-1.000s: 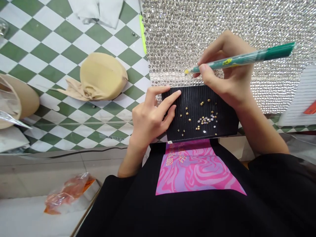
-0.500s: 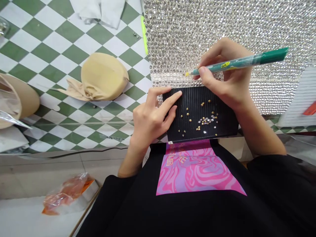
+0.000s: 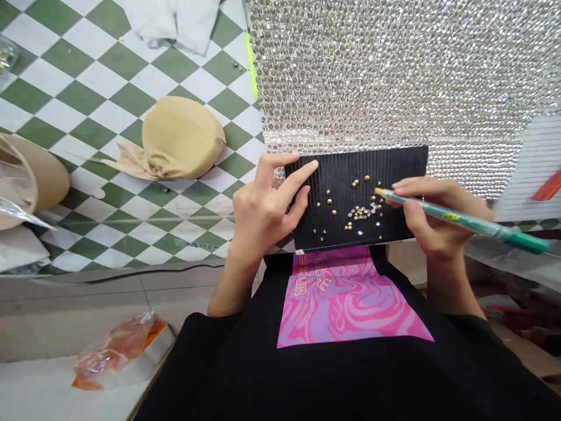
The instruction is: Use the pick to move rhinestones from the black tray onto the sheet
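A black ridged tray (image 3: 350, 169) lies at the table's front edge, with loose gold and clear rhinestones (image 3: 362, 213) scattered on it. My left hand (image 3: 274, 202) grips the tray's left end, two fingers stretched across the top and the thumb against its surface. In my right hand (image 3: 442, 219), over the tray's right side, is a green pen (image 3: 464, 221) pinched between thumb and fingers. Its yellow tip points down at the tray, near the upper right stones; whether it touches one I cannot tell. Just beyond the tray spreads a sheet of silver rhinestones (image 3: 372, 70).
A beige fabric-covered pad with a knotted tie (image 3: 182, 137) sits left on the green-and-white checked table (image 3: 105, 126). Farther left stands a beige round container (image 3: 48, 175). White cloth (image 3: 179, 20) lies at the back, a lined paper (image 3: 526, 175) with a red object (image 3: 547, 186) at right.
My right hand has drawn the pen back from the silver rhinestone sheet and down to the right, over the tray. My left hand stays on the tray.
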A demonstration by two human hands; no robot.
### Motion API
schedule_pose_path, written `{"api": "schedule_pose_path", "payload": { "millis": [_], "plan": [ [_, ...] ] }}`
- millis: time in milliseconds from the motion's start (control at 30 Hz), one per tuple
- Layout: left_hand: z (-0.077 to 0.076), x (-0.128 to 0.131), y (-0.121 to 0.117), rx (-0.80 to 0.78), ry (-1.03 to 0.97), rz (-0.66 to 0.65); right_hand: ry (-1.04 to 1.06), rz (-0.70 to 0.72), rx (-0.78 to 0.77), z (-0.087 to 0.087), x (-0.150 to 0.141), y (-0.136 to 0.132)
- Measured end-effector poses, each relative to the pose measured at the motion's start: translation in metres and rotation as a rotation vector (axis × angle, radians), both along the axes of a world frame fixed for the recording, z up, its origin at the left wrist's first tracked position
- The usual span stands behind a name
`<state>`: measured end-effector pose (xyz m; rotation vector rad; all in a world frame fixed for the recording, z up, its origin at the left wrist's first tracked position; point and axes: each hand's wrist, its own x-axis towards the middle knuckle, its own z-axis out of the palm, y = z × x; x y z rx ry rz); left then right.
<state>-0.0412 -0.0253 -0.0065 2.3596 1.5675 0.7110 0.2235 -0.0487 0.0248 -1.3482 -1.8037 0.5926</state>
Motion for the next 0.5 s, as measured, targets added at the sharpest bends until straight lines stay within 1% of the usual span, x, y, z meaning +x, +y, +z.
{"api": "schedule_pose_path", "payload": {
  "millis": [67, 167, 400, 500],
  "plan": [
    [0.000, 0.000, 0.000, 0.019, -0.008, -0.005, 0.004, -0.021, 0.016, -0.005, 0.002, -0.011],
    [-0.001, 0.000, 0.000, 0.037, -0.018, -0.015, -0.002, -0.037, 0.021, -0.009, 0.003, -0.018],
    [-0.001, 0.000, 0.001, 0.043, -0.035, -0.015, -0.011, -0.009, 0.014, -0.010, 0.001, -0.017],
    [0.000, 0.000, 0.001, 0.030, -0.021, -0.009, 0.048, -0.021, 0.017, -0.010, 0.001, -0.016]
  ]
}}
